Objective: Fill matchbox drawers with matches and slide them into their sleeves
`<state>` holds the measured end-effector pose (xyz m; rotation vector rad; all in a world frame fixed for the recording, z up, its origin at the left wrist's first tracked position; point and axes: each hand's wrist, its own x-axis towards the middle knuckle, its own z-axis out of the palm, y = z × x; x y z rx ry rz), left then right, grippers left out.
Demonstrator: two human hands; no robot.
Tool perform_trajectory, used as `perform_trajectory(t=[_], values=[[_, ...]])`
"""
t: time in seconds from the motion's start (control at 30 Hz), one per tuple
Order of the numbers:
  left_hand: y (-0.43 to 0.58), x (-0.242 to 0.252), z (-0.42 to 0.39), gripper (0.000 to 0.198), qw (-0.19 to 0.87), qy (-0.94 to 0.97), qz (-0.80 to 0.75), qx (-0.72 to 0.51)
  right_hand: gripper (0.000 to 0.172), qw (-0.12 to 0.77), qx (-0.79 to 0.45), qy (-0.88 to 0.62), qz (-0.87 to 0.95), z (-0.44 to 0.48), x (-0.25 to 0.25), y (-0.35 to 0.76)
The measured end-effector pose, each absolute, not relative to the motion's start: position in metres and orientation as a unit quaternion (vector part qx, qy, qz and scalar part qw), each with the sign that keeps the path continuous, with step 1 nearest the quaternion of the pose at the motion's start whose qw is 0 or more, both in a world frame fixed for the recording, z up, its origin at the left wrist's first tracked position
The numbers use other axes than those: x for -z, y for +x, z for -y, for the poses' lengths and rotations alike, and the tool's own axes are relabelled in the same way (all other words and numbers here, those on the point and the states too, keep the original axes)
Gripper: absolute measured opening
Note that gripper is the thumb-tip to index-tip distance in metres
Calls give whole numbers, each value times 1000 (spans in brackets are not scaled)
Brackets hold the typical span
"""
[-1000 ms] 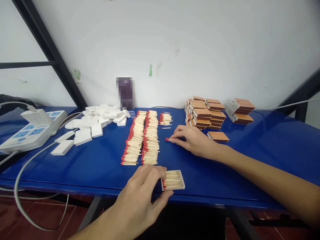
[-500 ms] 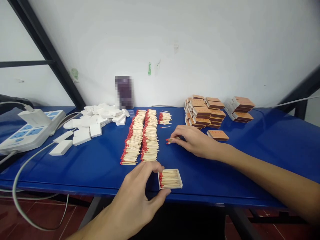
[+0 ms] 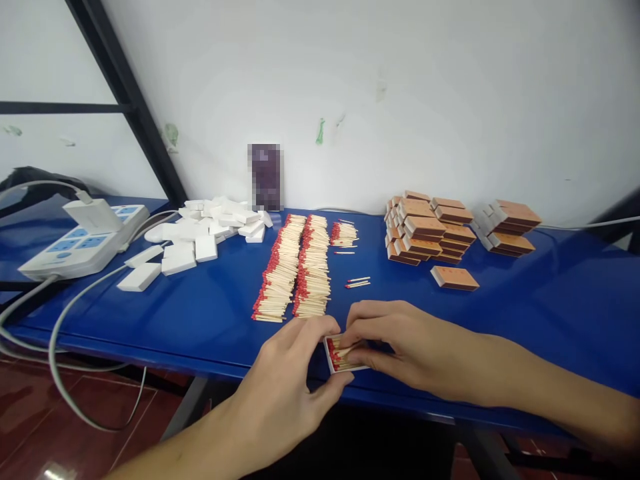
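Between thumb and forefinger, my left hand (image 3: 290, 387) grips the left end of a white matchbox tray (image 3: 327, 359) at the table's front edge. Matches with red heads (image 3: 339, 357) fill the tray, heads to the left. My right hand (image 3: 395, 340) is closed with its fingertips down on matches in the tray, hiding its right half. Two loose matches (image 3: 358, 283) lie just behind the tray. Two long rows of matches, the left row (image 3: 280, 267) and the right row (image 3: 313, 267), run away from me, with a small match pile (image 3: 345, 235) beside them.
White trays (image 3: 215, 227) are heaped at the back left, near a power strip (image 3: 85, 243) with cables. Stacked orange matchboxes (image 3: 430, 230) stand at the back right, a smaller stack (image 3: 515, 223) farther right, one single matchbox (image 3: 455, 278) in front. A blurred dark panel (image 3: 266, 177) leans on the wall.
My right hand has come from behind, with matches in its fingers, forward to the tray. Two matches now lie where it was. My left hand keeps its grip; the view has shifted.
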<state>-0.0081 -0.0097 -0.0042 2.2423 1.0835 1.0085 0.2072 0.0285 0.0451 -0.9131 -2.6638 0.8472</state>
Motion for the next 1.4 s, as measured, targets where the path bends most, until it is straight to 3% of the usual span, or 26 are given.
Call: perform_trajectory(t=[0.37, 0.67, 0.97, 1.4], values=[[-7, 0, 9, 31, 195, 843, -371, -338, 14, 115, -316, -296, 894, -29, -53, 210], [-9, 3, 9, 35, 191, 862, -351, -313, 8, 123, -279, -318, 898, -28, -46, 207], [-10, 0, 10, 33, 209, 863, -342, -308, 22, 140, -227, -350, 898, -27, -43, 204], [-8, 2, 7, 21, 175, 868, -315, -342, 18, 126, -257, -326, 901, -30, -48, 208]])
